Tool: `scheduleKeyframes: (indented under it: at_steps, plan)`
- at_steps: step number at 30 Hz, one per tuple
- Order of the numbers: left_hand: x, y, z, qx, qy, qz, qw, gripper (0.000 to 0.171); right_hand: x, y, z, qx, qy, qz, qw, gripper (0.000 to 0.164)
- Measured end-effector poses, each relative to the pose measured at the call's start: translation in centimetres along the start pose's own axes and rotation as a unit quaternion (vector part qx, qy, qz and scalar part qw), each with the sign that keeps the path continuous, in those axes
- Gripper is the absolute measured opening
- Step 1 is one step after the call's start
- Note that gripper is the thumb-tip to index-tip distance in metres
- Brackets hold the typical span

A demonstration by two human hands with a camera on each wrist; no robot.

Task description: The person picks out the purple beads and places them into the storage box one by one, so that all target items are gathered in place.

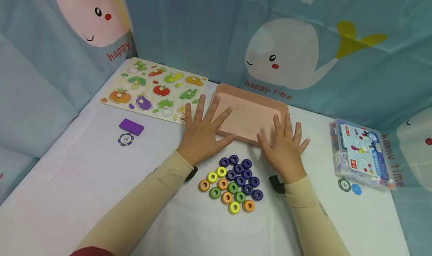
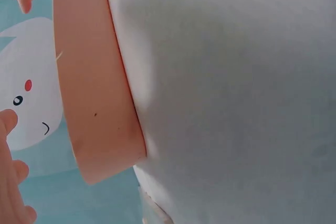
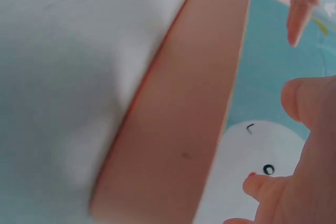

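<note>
Both hands out front here, the left hand (image 1: pixel 206 136) and the right hand (image 1: pixel 285 147) well apart, fingers spread wide, nothing gripped in either! Between and beneath them sits the pink tray (image 1: pixel 248 115), left hand over its left end, right hand over its near right corner; whether any fingertip touches it, I can't tell. Just this side of the tray, between the forearms, there's the cluster of rings (image 1: pixel 237 182): purple bunched to the right, yellow, orange and green mixed in on the left and nearest the person. Out left, the vegetable board (image 1: pixel 148 92) reaches in beside the left fingers, with a purple block (image 1: pixel 131 127) and a chip marked 10 (image 1: pixel 126 139) in front. Over right, a clear box (image 1: pixel 364 151), and below it a dark chip (image 1: pixel 344 184) beside a blue flower piece (image 1: pixel 356 189). White worktop (image 1: pixel 202 233) underneath, whale-print curtain (image 1: pixel 202 34) behind!
</note>
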State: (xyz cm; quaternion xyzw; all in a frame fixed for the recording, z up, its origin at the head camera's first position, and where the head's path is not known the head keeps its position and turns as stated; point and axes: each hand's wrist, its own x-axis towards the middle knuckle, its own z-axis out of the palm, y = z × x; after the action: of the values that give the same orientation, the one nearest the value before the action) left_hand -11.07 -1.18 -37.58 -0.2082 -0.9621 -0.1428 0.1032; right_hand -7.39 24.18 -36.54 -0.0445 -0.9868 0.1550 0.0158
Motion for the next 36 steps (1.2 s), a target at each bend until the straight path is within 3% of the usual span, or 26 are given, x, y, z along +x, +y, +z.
scheduleKeyframes:
  at_steps: [8,22,27,36]
  plan:
    - [0.1,0.2,-0.2,-0.003,-0.002,0.002,1.0,0.081,-0.6,0.5,-0.3,0.0,0.011,-0.006,1.0,0.084]
    - [1.2,0.5,-0.5,-0.065,-0.049,0.017,0.9966,0.071,-2.0,0.4,-1.5,0.005,0.011,-0.011,1.0,0.084]
    - [2.8,0.4,-1.2,-0.047,-0.089,0.02,0.9947,0.068,-2.8,0.2,-1.7,0.014,0.015,-0.033,0.999,0.083]
    - [4.7,0.5,-1.4,-0.033,-0.178,0.025,0.9832,0.064,-5.6,-0.4,-1.2,0.03,0.007,-0.1,0.994,0.078]
